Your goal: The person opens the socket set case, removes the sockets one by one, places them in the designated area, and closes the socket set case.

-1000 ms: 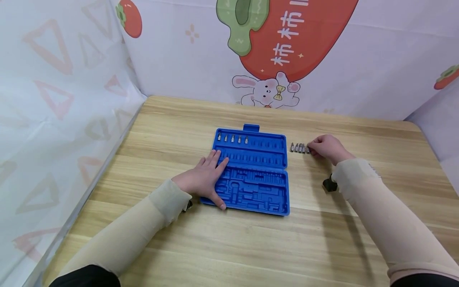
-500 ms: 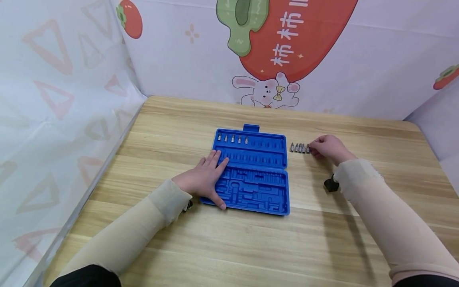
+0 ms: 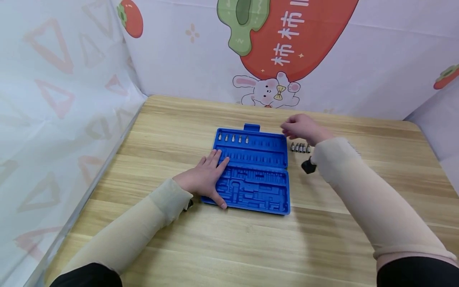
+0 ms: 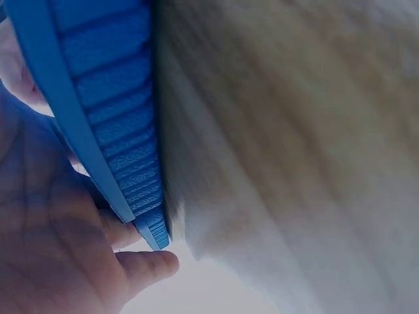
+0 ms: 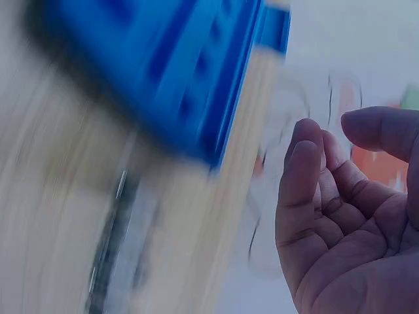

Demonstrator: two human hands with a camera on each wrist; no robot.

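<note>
An unfolded blue case [image 3: 256,159] lies on the table, with several metal bits [image 3: 233,138] standing in the left part of its top row. The left hand [image 3: 205,177] rests spread on the case's left side; in the left wrist view, the same hand [image 4: 52,229] is beside the blue edge [image 4: 121,131]. Above the table, just past the case's upper right corner, is the right hand [image 3: 305,128]. In the right wrist view that hand [image 5: 357,222] has bent fingers with a gap to the thumb and nothing between them. Several more bits [image 3: 300,148] lie in a row right of the case.
The wooden table [image 3: 247,247] extends around the case. A white printed backdrop [image 3: 179,59] stands behind its far edge, and a white sheet [image 3: 71,119] borders the left side. The case's latch tab [image 3: 252,127] sticks out at the far side.
The right hand has left the right end of the loose row of bits and moved left and away from the body, toward the case's upper right corner. The left hand has stayed in place.
</note>
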